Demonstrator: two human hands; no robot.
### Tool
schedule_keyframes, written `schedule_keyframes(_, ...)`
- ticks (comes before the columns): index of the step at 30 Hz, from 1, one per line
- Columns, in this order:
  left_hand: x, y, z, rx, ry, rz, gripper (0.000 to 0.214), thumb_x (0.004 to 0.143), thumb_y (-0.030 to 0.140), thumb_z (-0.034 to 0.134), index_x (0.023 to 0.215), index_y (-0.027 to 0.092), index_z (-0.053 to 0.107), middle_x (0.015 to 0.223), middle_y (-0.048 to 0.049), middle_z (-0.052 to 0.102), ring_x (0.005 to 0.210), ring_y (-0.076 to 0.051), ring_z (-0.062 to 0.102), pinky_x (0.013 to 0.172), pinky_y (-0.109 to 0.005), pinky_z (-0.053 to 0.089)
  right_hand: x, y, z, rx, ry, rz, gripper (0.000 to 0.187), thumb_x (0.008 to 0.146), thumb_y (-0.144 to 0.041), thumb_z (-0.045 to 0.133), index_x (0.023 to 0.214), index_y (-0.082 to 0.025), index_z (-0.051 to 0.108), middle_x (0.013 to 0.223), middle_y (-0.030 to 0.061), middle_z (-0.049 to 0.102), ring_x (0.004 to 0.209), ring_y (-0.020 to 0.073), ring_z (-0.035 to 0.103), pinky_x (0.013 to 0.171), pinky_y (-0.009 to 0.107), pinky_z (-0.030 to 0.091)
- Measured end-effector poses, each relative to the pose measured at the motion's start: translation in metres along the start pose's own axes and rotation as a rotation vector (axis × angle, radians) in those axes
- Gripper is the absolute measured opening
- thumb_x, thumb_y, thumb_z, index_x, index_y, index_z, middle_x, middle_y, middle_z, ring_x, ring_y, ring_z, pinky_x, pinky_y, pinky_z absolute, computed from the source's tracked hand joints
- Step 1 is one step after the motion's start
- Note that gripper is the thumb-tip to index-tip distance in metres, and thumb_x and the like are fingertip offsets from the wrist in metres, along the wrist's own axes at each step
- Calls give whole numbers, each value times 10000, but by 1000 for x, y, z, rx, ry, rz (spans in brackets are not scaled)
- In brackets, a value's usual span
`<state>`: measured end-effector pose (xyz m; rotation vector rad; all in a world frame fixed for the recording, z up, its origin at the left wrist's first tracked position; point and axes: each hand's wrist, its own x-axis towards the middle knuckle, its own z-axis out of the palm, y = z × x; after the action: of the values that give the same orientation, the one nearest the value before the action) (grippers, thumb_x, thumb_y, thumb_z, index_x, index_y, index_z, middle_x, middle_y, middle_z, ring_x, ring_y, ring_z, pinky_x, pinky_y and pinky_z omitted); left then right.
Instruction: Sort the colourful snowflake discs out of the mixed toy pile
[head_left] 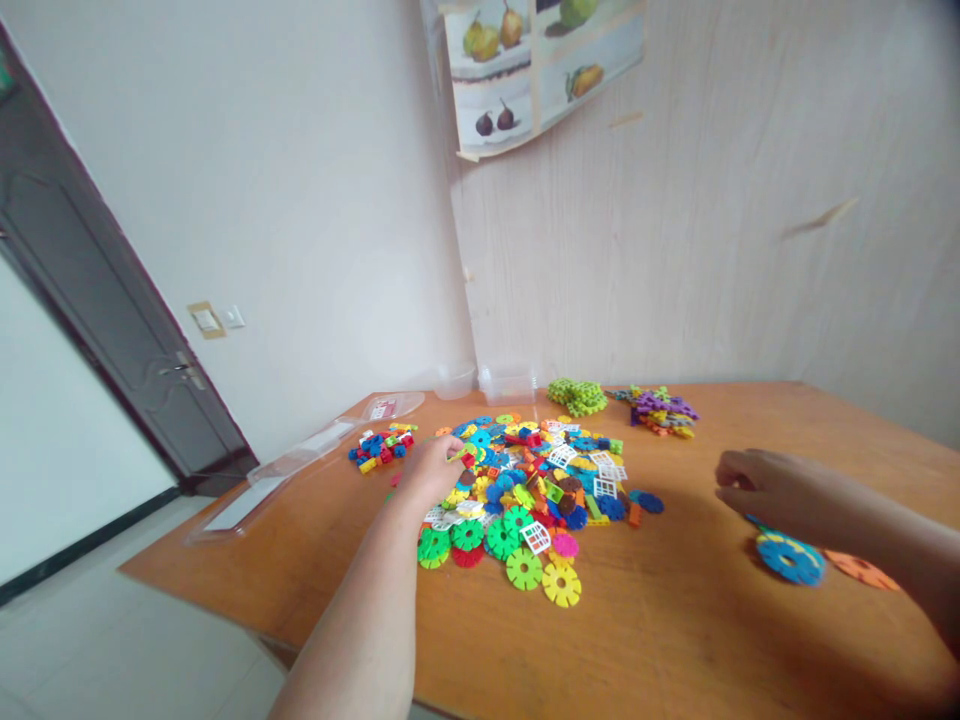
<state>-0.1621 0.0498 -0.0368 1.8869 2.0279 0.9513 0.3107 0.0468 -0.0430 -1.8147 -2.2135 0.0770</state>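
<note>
Brown counter (652,625) leaves room from heap (525,492) to my right hand (757,482), whose grip I can't tell; my left hand (430,470) pinches a yellow-green piece (457,455) by the heap's edge

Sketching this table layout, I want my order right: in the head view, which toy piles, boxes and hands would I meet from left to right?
Small brick pile, left hand, clear box, green pile, purple-and-yellow pile, right hand.
</note>
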Motion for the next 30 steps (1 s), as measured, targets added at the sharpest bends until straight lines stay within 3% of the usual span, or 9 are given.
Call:
schedule_keyframes(2, -2, 5, -1, 23, -10, 52, 289, 755, 169, 652, 1028, 235, 719, 1138, -65, 734, 1088, -245, 628, 875, -294, 459, -1, -11, -1, 8, -71, -39, 155, 833, -290, 529, 879, -213, 655, 834, 67, 674, 714, 199, 609, 638, 295, 362)
schedule_keyframes(5, -6, 11, -1, 101, -19, 107, 323, 752, 178, 647, 1059, 246, 720, 1145, -61, 732, 1067, -260, 626, 888, -326, 450, -4, -25, -1, -2, -55, -55, 243, 873, -342, 498, 1000, -226, 670, 918, 79, 689, 776, 221, 640, 675, 309, 405)
schedule_keyframes(9, -8, 14, 3, 209, 5, 145, 279, 780, 246, 659, 1047, 248, 740, 1099, -71, 738, 1025, -274, 624, 884, -353, 440, -8, -37, 3, -8, -11, -77, 313, 885, -415, 506, 1075, -233, 676, 954, 84, 705, 807, 241, 666, 695, 331, 446)
schedule_keyframes(14, -3, 10, 11, 197, 43, 177, 207, 800, 199, 632, 965, 223, 754, 1040, -82, 742, 1004, -256, 635, 903, -356, 438, -11, -47, 12, 36, 39, -157, 330, 897, -426, 514, 1096, -229, 688, 966, 86, 713, 794, 227, 682, 700, 329, 477)
schedule_keyframes(16, 0, 8, 12, 60, 55, 152, 181, 810, 196, 626, 944, 211, 746, 1004, -83, 743, 964, -241, 649, 895, -352, 455, -12, -51, 14, 46, 64, -200, 337, 913, -438, 504, 1099, -227, 688, 963, 84, 714, 774, 219, 682, 699, 329, 484)
schedule_keyframes(20, 3, 9, 6, -485, 93, -17, 216, 830, 224, 627, 1025, 197, 715, 1011, -72, 738, 902, -190, 677, 836, -301, 496, -14, -57, 16, 59, 122, -243, 357, 943, -487, 475, 1074, -234, 691, 956, 75, 715, 758, 208, 686, 665, 312, 485)
schedule_keyframes(24, 1, 12, -5, -942, 53, -150, 241, 796, 226, 657, 1029, 186, 704, 994, -67, 723, 783, -138, 679, 736, -253, 499, -14, -66, 21, 66, 160, -287, 333, 953, -477, 470, 1058, -256, 695, 931, 56, 706, 731, 187, 680, 631, 286, 474)
schedule_keyframes(27, 1, 10, -9, -1087, 50, -200, 212, 747, 187, 688, 957, 161, 693, 935, -72, 715, 771, -129, 683, 725, -242, 496, -15, -75, 27, 58, 179, -336, 299, 963, -430, 454, 1005, -263, 698, 885, 48, 687, 718, 176, 671, 641, 278, 473)
schedule_keyframes(30, 4, 4, -8, -1070, 137, -233, 208, 712, 184, 716, 914, 152, 674, 859, -55, 707, 751, -127, 687, 732, -242, 498, -13, -85, 34, 59, 248, -396, 269, 959, -386, 459, 954, -262, 698, 849, 42, 671, 705, 167, 659, 640, 267, 470)
